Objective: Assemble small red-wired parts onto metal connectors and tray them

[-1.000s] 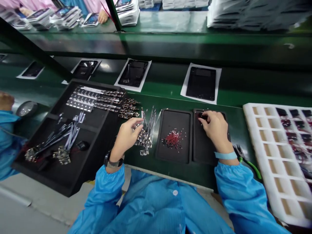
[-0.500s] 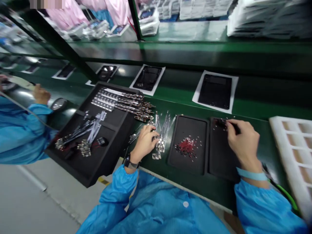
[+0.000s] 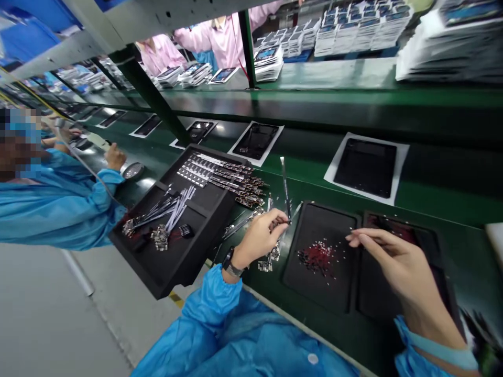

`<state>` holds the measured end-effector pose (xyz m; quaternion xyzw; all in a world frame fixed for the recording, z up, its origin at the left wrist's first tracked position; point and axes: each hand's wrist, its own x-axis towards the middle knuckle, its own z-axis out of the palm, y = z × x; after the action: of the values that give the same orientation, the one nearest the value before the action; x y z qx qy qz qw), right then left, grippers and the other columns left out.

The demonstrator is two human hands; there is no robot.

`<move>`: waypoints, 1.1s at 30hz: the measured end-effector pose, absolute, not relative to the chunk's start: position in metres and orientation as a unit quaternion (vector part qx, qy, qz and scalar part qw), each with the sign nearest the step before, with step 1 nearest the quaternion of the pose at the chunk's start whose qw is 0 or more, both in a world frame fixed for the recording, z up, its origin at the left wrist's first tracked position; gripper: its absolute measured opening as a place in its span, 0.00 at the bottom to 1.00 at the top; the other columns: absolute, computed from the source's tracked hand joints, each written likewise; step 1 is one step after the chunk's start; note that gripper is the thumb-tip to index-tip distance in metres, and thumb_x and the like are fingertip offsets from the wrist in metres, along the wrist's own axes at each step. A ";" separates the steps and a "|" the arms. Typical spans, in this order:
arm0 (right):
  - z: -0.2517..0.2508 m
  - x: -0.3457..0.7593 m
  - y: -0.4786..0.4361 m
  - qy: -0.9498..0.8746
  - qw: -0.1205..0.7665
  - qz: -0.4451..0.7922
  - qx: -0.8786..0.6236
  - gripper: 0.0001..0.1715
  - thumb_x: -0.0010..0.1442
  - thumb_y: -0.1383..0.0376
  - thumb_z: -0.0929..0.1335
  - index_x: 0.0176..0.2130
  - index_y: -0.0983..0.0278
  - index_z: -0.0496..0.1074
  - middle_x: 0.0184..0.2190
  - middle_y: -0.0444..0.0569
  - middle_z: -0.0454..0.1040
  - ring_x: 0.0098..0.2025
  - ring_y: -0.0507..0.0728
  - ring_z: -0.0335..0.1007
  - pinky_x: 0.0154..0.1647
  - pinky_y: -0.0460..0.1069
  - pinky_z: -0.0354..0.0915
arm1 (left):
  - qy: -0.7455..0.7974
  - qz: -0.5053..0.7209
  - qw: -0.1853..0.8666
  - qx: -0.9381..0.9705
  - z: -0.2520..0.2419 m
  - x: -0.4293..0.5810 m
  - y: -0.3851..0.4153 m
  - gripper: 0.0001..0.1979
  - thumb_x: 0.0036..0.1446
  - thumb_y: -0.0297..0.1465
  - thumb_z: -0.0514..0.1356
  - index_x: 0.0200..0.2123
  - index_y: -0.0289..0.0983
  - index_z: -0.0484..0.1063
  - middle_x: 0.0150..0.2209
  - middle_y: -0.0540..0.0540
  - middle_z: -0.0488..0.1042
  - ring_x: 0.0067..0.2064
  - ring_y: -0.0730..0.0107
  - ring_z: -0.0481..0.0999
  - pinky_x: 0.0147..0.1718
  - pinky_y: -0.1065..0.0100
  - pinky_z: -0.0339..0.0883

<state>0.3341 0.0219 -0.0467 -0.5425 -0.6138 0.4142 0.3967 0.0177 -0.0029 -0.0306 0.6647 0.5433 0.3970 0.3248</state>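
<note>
My left hand (image 3: 261, 235), a watch on its wrist, is closed in a pinch on a thin flex cable (image 3: 285, 183). The cable's silvery strip stands up above my fingertips. Below and around this hand lie more flex cables with small metal-coloured boards (image 3: 266, 265) on the green bench. My right hand (image 3: 396, 256), with a light blue wrist band, hovers over the gap between two black trays. Its thumb and fingers press together, with a tiny pale bit at the tips that I cannot name. The left tray (image 3: 306, 288) carries a heap of small red, black and white parts (image 3: 318, 257).
A second black tray (image 3: 373, 298) lies under my right hand. On my left, a black foam box (image 3: 157, 275) bears rows of flex cables. Dark panels on white sheets (image 3: 365, 165) line the back strip. A co-worker in blue (image 3: 58, 204) sits at the left.
My left hand has risen from the cable pile with one flex cable. My right hand has left the right tray's far edge and come left toward the parts tray. The view has shifted.
</note>
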 end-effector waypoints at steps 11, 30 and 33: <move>-0.030 0.302 0.006 -0.624 0.360 0.474 -0.507 0.18 0.68 0.52 0.71 0.40 0.63 0.82 0.30 0.50 0.81 0.31 0.57 0.75 0.34 0.51 0.68 | 0.466 0.453 0.521 0.553 -0.046 0.077 0.022 0.10 0.60 0.31 0.67 0.46 0.37 0.77 0.38 0.45 0.80 0.35 0.69 0.77 0.38 0.67 0.71; -0.035 0.294 0.001 -0.623 0.365 0.442 -0.532 0.13 0.65 0.58 0.71 0.37 0.65 0.82 0.23 0.43 0.70 0.26 0.51 0.58 0.29 0.49 0.56 | 0.446 0.397 0.467 0.652 -0.045 0.090 0.012 0.05 0.65 0.32 0.64 0.40 0.38 0.81 0.39 0.44 0.80 0.33 0.69 0.76 0.34 0.66 0.68; -0.036 0.293 -0.001 -0.614 0.375 0.436 -0.540 0.12 0.64 0.59 0.73 0.36 0.64 0.83 0.18 0.40 0.62 0.24 0.50 0.52 0.28 0.49 0.54 | 0.459 0.409 0.519 0.594 -0.045 0.089 0.011 0.06 0.62 0.31 0.66 0.42 0.37 0.78 0.34 0.47 0.79 0.31 0.70 0.78 0.33 0.67 0.70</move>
<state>0.2934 -0.0006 -0.0357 -0.5403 -0.6139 0.4362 0.3755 0.0886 0.0115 -0.0446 0.5938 0.4594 0.4085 0.5190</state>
